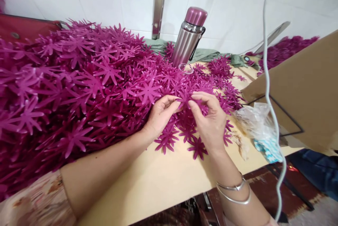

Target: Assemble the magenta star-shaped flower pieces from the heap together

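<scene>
Between my two hands is a magenta artificial flower piece [185, 100] with narrow, pale-tipped petals. My left hand [164, 113] pinches its left side between thumb and fingers. On the opposite side, the thumb and forefinger of my right hand [210, 118] grip it as well. A large heap of matching flower pieces [87, 85] fills the table to the left and behind my hands. Just below my hands, a few loose flowers [197, 147] lie on the pale tabletop [161, 180]. Whether the held piece is a single layer or several is hard to make out.
A steel thermos [186, 39] with a purple lid stands behind the heap, near a clear ring [186, 68]. To the right are a cardboard box [298, 88], a plastic bag [255, 120] and a blue-white cloth [268, 148]. A white cable [267, 78] hangs in front.
</scene>
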Tool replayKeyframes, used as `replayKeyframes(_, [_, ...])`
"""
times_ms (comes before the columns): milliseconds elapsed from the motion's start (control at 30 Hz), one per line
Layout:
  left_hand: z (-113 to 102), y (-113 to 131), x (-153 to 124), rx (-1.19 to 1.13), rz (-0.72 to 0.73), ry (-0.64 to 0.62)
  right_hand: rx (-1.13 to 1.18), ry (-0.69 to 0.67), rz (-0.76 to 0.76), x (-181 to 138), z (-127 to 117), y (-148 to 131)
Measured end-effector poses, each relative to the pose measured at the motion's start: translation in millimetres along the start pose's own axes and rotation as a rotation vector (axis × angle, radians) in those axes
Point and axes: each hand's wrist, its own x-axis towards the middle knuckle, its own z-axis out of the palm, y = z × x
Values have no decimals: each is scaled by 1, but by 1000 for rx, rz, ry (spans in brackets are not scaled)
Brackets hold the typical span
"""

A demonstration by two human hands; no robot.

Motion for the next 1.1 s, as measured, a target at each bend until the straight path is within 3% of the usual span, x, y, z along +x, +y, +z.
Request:
replayKeyframes(233, [0,0,0,106,17,-42,9,-96,62,-1,3,5])
replayKeyframes(433, [1,1,-1,55,-22,-61,145,-160,249,-1,0,10])
replayKeyframes(633, [0,0,0,69,-25,-100,261,-186,330,-1,1,19])
replayKeyframes(867, [0,0,-1,34,-25,-31,471,27,482,1,4,34])
replayKeyframes(1000, [1,3,0,-57,-61,39,382,216,360,5,4,39])
replayKeyframes(1100, [1,5,0,-86,-66,45,209,273,211,7,0,34])
